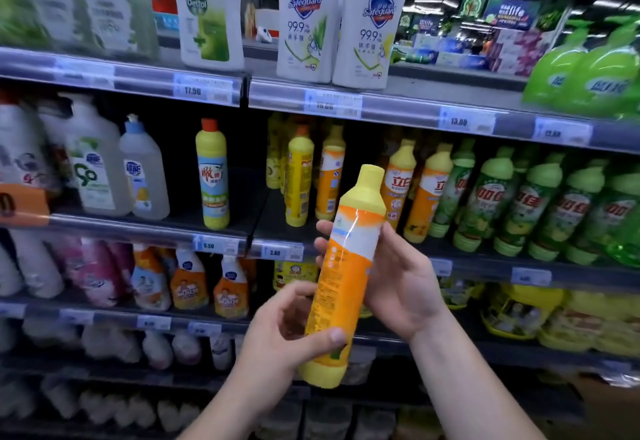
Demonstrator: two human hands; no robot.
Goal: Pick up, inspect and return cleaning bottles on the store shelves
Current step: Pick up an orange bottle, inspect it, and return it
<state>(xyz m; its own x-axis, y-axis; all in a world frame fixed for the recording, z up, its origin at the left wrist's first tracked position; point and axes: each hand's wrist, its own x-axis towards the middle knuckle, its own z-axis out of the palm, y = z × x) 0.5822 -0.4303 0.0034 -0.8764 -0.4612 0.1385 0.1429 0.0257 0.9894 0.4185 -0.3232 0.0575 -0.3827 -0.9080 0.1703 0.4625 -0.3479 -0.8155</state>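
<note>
An orange and yellow dish-soap bottle (341, 276) with a yellow cap is held tilted in front of the shelves, its back label facing me. My left hand (277, 339) grips its lower part, thumb across the front near the base. My right hand (398, 280) wraps the upper middle from behind, fingertips showing on the bottle's left side. On the middle shelf (145, 228) behind stand matching orange bottles (398, 183) in a row, with a gap in front of them.
Green dish-soap bottles (519, 204) fill the middle shelf's right side. White hand-soap bottles (308, 27) stand on the top shelf. Spray bottles (187, 283) line the shelf below, and a yellow bottle with a red cap (212, 176) stands alone at centre left.
</note>
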